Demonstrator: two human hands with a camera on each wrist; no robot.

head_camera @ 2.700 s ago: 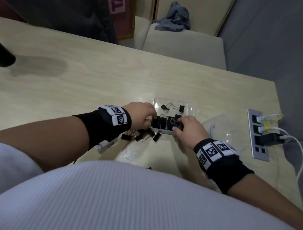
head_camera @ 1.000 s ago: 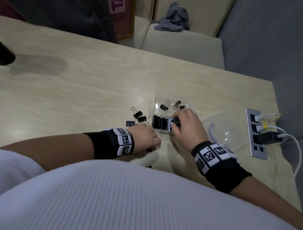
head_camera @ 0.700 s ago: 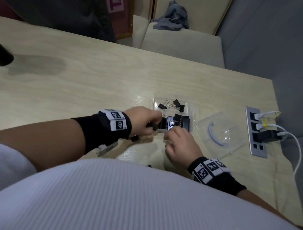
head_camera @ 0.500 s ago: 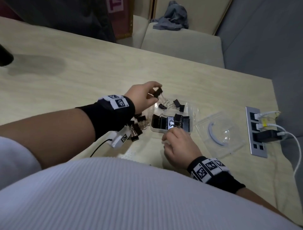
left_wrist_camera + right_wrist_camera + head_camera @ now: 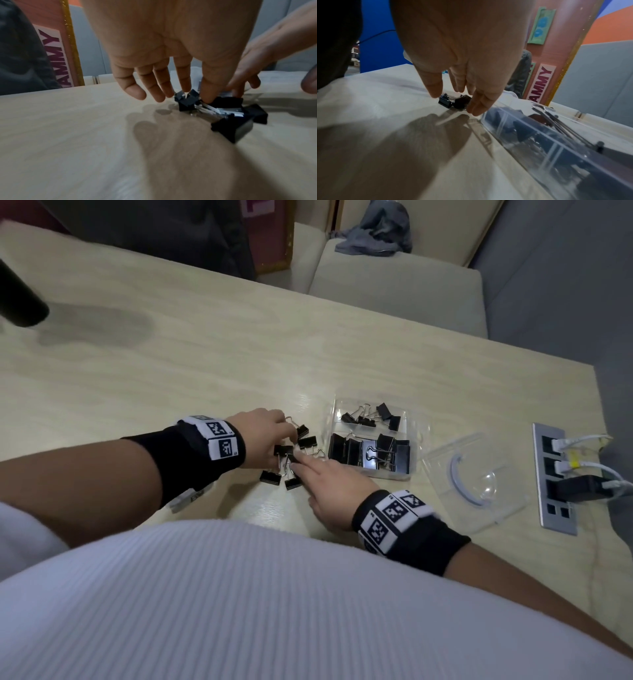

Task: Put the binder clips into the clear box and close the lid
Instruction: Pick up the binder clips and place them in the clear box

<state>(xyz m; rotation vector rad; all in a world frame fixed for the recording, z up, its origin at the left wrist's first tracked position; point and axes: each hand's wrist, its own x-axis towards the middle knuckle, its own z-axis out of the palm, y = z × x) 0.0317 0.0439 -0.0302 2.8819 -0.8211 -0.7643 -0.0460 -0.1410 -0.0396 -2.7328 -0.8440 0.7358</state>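
Pink letters reading "AMMY" run up a white strip (image 5: 54,59) on the orange panel behind the table (image 5: 171,364); the wristbands carry black-and-white square codes, nothing else readable. Both hands are down on the loose binder clips (image 5: 287,460) lying on the table just left of the clear box (image 5: 373,440). Half a second ago the left hand (image 5: 263,436) was up over the box pinching a clip; now it's back at the pile, fingers spread and straight, thumb tip pressing a clip. The right hand (image 5: 329,487) has slid left from the box's near edge, fingers extended, tips touching the clips. The box sits near the table's right edge, clips in both compartments, lid (image 5: 479,477) off beside it.
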